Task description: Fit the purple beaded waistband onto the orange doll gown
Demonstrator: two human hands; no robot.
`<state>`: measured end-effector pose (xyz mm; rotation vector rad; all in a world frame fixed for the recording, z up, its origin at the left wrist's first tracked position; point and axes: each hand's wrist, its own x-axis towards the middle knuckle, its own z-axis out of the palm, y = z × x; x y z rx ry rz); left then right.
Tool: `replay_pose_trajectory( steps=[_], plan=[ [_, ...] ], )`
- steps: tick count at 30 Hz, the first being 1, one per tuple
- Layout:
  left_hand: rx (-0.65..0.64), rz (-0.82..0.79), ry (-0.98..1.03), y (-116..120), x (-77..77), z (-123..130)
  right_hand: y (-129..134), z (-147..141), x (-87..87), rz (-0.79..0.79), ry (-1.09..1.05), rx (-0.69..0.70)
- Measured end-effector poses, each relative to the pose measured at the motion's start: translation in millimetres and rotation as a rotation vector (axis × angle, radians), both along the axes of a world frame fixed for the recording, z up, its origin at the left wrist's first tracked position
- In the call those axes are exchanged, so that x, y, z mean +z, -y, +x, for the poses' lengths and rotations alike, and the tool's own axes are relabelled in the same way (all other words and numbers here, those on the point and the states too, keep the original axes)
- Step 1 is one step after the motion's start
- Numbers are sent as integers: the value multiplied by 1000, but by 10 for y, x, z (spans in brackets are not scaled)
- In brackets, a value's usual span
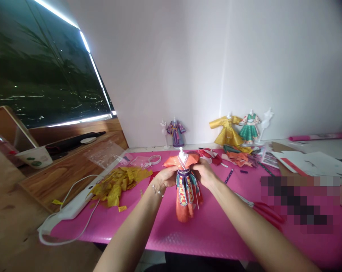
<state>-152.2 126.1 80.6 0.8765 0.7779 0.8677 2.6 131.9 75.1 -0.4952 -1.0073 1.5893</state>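
Note:
An orange doll dress (pixel 184 204) with a dark belt and patterned front panels is on a small white mannequin (pixel 182 154), upright near the middle of the view. My left hand (pixel 167 177) closes on its left side near the waist, with a bracelet on the wrist. On the right side, my right hand (pixel 204 172) grips the dress near the sleeve and waist. Fingertips of both hands are partly hidden by the cloth.
Yellow cloth (pixel 120 183) and a white power strip (pixel 80 200) with a cable lie left. Red-handled scissors (pixel 266 211) lie right. Fabric scraps (pixel 237 156), papers (pixel 313 162) and dressed mannequins, one in yellow (pixel 228 132), are behind on the pink mat (pixel 165 236).

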Motion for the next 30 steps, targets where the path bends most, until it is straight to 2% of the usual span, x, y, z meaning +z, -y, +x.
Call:
replay_pose_trajectory(
  steps=[6,11,14,19,22,24,26,30],
  plan=[
    [44,-7,31,9,1,15,-29,-22,-47,9,45,-26],
    [198,53,74,123,-41,34,-14,-25,-75,8,42,-99],
    [400,131,100,260,-148,-1,11,-39,-76,11,24,-157],
    [856,255,40,677,-421,-30,66,-97,-74,7,-30,-245],
    [1082,407,-32,958,-469,53,94,-131,-75,-7,-57,-293],
    [1098,513,-107,1082,-407,137,115,-149,-75,-11,-70,-323],
    [1042,604,-193,1132,-295,219,141,-166,-74,-9,-80,-349],
    [953,785,-476,1079,-87,331,213,-190,-70,2,-88,-390]
  ],
)
